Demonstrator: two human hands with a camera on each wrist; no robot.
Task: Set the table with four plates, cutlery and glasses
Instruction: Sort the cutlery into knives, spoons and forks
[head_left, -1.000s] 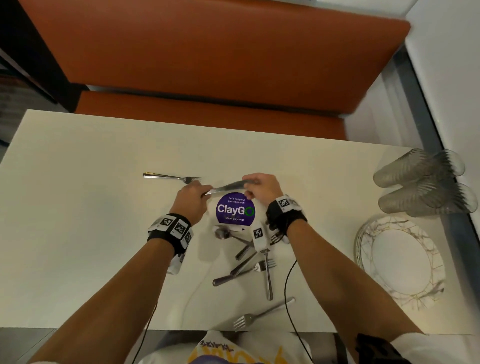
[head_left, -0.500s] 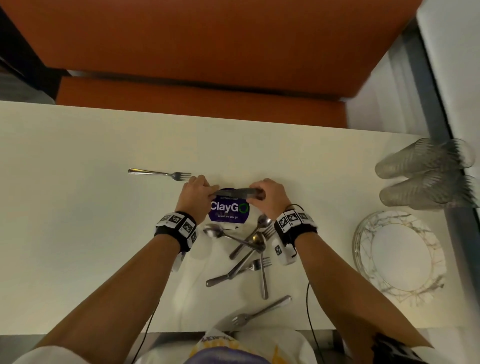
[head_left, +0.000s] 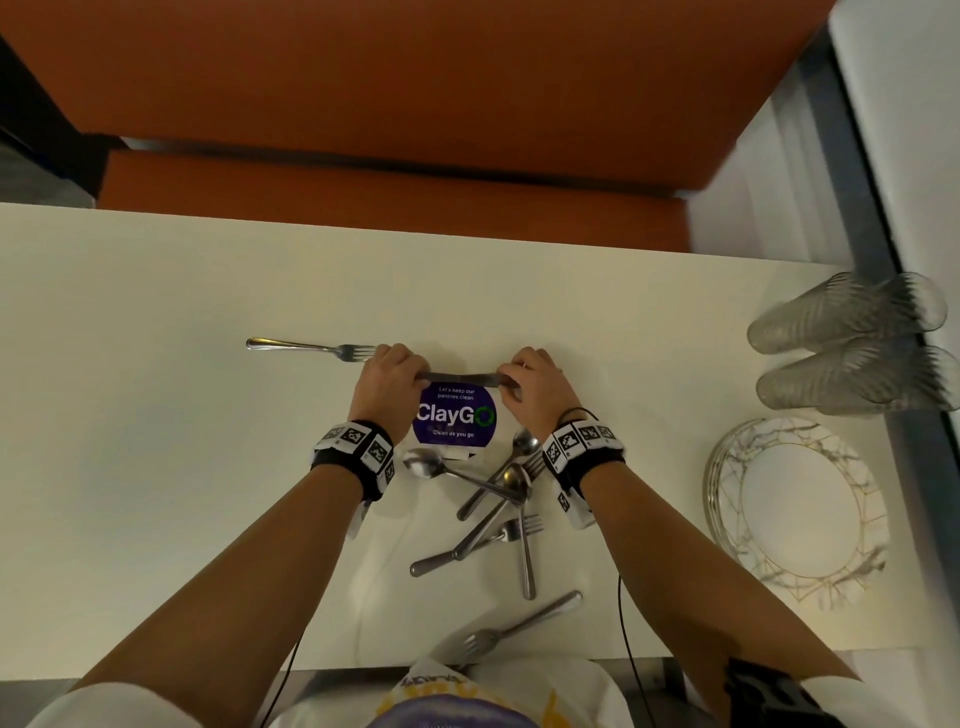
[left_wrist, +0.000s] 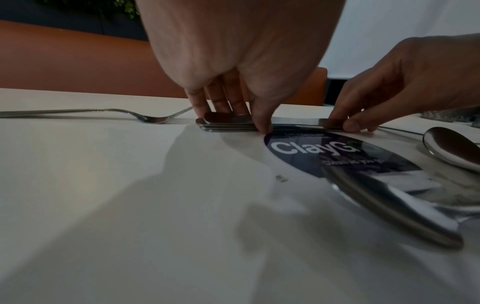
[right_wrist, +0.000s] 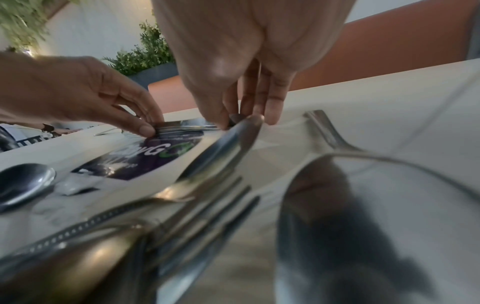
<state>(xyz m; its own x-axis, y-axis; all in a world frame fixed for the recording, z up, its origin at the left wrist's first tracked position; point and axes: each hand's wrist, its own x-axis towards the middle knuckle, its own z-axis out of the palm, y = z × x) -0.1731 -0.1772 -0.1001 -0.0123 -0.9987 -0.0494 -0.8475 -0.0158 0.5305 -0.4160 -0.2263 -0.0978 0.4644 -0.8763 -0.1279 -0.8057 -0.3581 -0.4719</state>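
I see the orange bench (head_left: 395, 78) running along the far side of the white table (head_left: 130, 441), the largest things in view. On the table's right end sits a stack of marbled plates (head_left: 795, 512), and just beyond it the clear glasses (head_left: 852, 343) lie on their sides in two nested rows. Nearer the middle, a loose pile of spoons and forks (head_left: 493, 499) lies crossed over itself close to the near edge, with one more fork (head_left: 514, 626) apart from it at the very edge. A purple sticker (head_left: 454, 415) is stuck flat to the table between my wrists. At its far rim lies a bundle of knives (left_wrist: 259, 123), stacked flat and resting on the table. My left hand (head_left: 387, 387) pinches the handle end between thumb and fingertips; my right hand (head_left: 535, 387) pinches the blade end the same way, so both are clamped on the bundle. A single fork (head_left: 311, 347) lies on the table to the left, its tines just beside my left knuckles.
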